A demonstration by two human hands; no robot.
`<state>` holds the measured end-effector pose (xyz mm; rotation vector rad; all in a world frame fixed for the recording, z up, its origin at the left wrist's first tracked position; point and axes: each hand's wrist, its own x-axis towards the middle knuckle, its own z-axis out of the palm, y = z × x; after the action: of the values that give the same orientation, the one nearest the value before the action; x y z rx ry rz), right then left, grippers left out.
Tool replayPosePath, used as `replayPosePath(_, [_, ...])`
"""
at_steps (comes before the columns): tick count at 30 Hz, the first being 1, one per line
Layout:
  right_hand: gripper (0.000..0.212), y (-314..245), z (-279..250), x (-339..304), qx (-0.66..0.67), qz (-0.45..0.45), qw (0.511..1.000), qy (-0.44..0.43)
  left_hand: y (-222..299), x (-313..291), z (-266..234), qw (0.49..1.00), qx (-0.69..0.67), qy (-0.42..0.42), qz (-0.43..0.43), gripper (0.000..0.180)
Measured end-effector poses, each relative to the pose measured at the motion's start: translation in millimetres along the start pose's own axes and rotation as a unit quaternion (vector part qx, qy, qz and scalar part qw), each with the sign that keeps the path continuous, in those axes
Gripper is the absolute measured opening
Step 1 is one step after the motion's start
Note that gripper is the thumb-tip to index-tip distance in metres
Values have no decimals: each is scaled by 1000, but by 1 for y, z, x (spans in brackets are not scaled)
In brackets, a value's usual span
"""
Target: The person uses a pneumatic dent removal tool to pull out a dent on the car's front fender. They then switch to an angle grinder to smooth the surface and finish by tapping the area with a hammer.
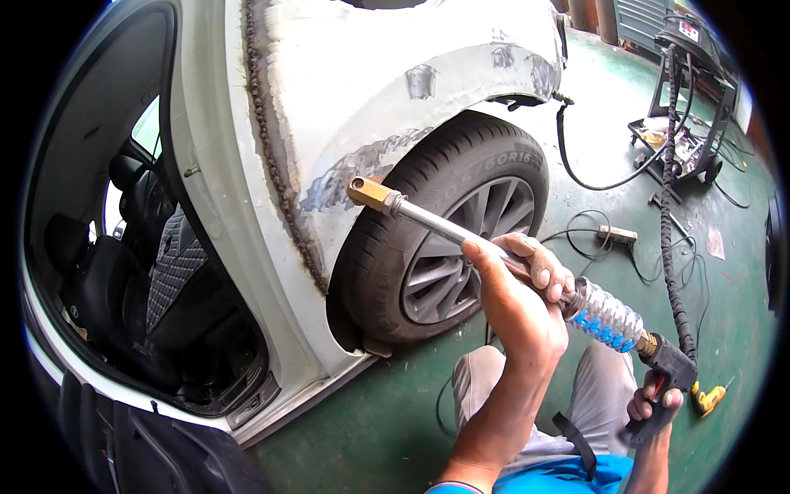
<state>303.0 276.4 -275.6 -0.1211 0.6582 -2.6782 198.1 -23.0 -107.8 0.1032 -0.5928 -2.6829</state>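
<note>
Both hands grip the dent puller (502,257): left hand (517,284) wraps the shaft, right hand (654,403) the handle, brass tip (368,193) touching the car panel (362,123) up-left.

The green floor (395,412) carries the car's rear wheel (448,247). Beyond the wheel lie black cables (588,226), and farther off stands a wheeled cart (683,123). A yellow tool (708,398) lies well nearer than the cart.
</note>
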Motion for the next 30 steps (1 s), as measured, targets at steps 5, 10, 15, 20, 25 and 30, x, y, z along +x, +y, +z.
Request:
replayPosePath(5, [36,1,3,2,18,8,1000,21,-1,4,-3,1000,3,-15,5,62])
replayPosePath(10, [38,0,-7,-1,11,3,1000,-8,-2,4,-6,999,17,-38,10,62])
replayPosePath(15, [51,4,4,1,80,-2,997,-18,-16,2,-14,994,76,-33,74,58])
replayPosePath(20, [59,5,15,1,116,13,993,29,-44,-14,-28,988,108,-113,17,33])
replayPosePath(25, [56,4,0,-3,96,29,995,14,-27,-6,-18,979,163,-94,81,32])
replayPosePath(30, [50,1,1,-4,91,28,995,32,-37,-16,-24,988,123,-70,59,35])
